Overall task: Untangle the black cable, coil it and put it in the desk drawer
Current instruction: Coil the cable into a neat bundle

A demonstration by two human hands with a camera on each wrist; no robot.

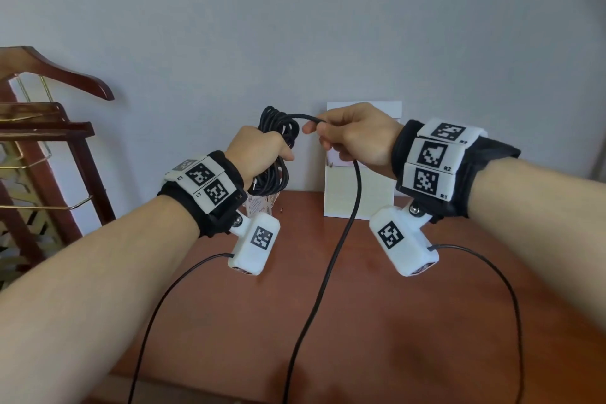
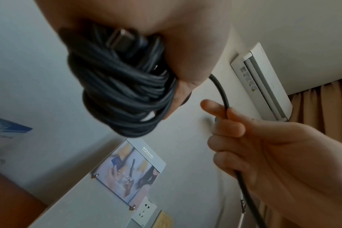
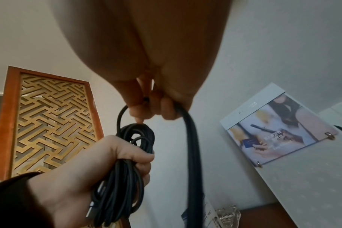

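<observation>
My left hand [image 1: 262, 151] grips a bundle of black cable [image 1: 278, 128] wound into several loops, held upright above the desk's back edge. The same coil [image 2: 119, 92] fills the left wrist view, with a plug end tucked against the palm, and shows as coil [image 3: 127, 169] in the right wrist view. My right hand [image 1: 347, 138] pinches the free strand [image 1: 355, 187] just right of the coil; the strand arcs from the coil into the fingers, then hangs down past the desk's front edge. The drawer is not in view.
A brown wooden desk [image 1: 377, 321] lies below my hands. A white card stand [image 1: 360, 187] and a small glass holder [image 1: 262, 203] sit at its back by the wall. A wooden valet rack [image 1: 49, 141] stands to the left. Thin camera wires hang from both wrists.
</observation>
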